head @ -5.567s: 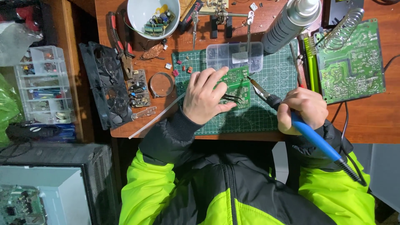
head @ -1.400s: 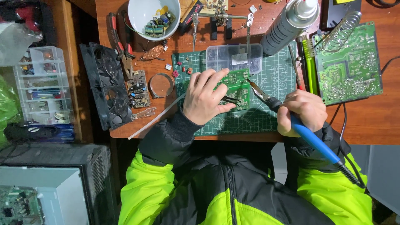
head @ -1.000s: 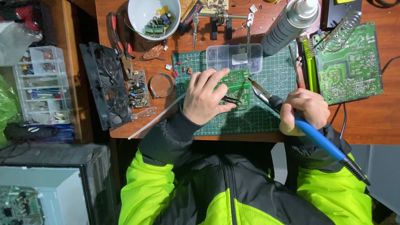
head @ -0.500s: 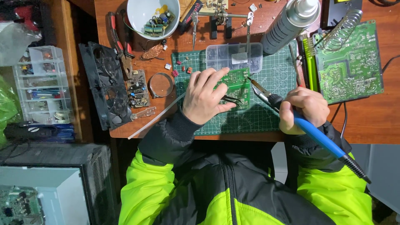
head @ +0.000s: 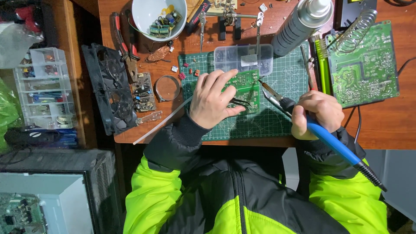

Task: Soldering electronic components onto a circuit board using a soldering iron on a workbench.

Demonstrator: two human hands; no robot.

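Wooden desk (head: 381, 130) filled the top of the head view, pretty cluttered, with a green cutting mat (head: 260, 125) laid in the middle of it. On the mat sat a small green board (head: 247, 89), just below a clear plastic box (head: 242, 58).

Left hand (head: 212, 99) lay on the board's left side, fingers spread across it, and thin black tweezers (head: 240, 102) poked out from under the hand onto the board. Couldn't tell how tightly they were pinched, the hand covered that part.

Right hand (head: 316, 112) was closed in a fist-ish pen grip around a blue-handled iron (head: 329, 138), resting on the mat's right edge. Its metal tip pointed up-left and ended right at the board's right edge, touching or just about.

Around all that: a bigger green board (head: 366, 69) off to the right with a coiled iron stand (head: 357, 28) by its top, a grey spray can (head: 299, 24) lying tilted above the mat, a white bowl (head: 147, 13) of parts at the top, red pliers (head: 121, 37) near it, a black fan (head: 106, 86) on the left edge, a solder coil (head: 167, 86) between fan and mat. Clear drawer organiser (head: 41, 86) stood off the desk to the left. Black and neon-yellow jacket (head: 242, 195) filled the bottom.
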